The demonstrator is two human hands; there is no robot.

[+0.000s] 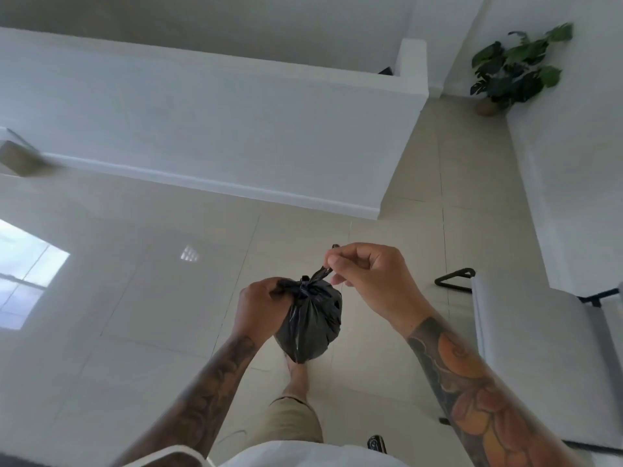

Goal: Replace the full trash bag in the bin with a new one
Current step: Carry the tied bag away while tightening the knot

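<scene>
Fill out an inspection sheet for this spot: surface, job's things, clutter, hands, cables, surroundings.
Surface: glossy pale tiled floor.
Job's things: small black trash bag, knotted at the top, held in the air; no bin or new bag in view.
Clutter: small dark object on the floor near the bottom edge.
Hands: left hand grips the bag's neck; right hand pinches a knot tail.
Cables: nothing seen.
Surroundings: low white wall, potted plant in the corner, white chair at right.
</scene>
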